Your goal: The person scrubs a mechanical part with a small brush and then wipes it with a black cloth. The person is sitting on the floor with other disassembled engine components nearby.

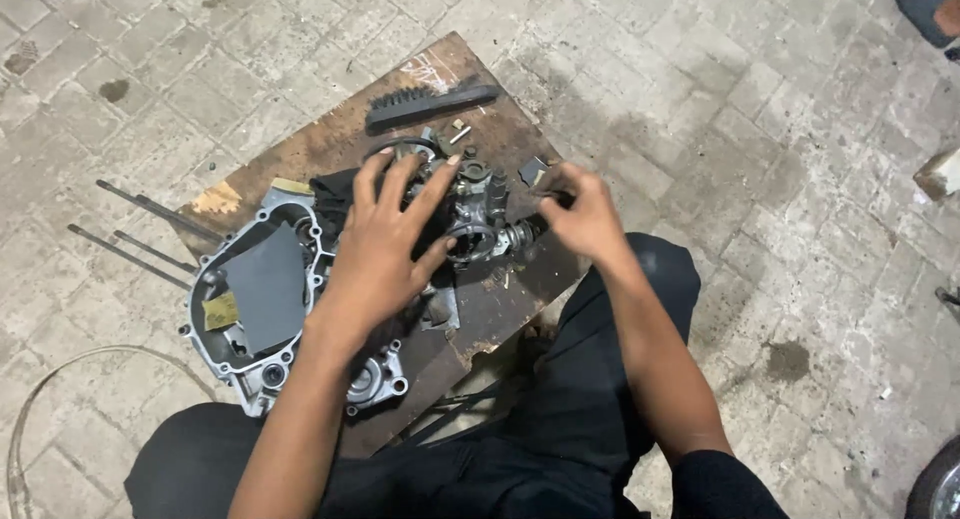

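Observation:
A greasy metal gear assembly (478, 211) lies on a worn wooden board (330, 139). My left hand (385, 241) lies spread over its left side, fingers apart, pressing it down. My right hand (585, 217) is closed on the end of the shaft (520, 237) that sticks out to the right of the assembly. A grey cast engine cover (235, 364) lies under my left wrist, with a dark sheet (268, 287) resting on it.
A black brush (430, 105) lies at the board's far edge. Three long thin rods (135, 241) lie on the paving to the left. A curved hose (20, 429) sits at lower left, a tyre (940, 484) at lower right. Someone's foot (930, 7) shows at top right.

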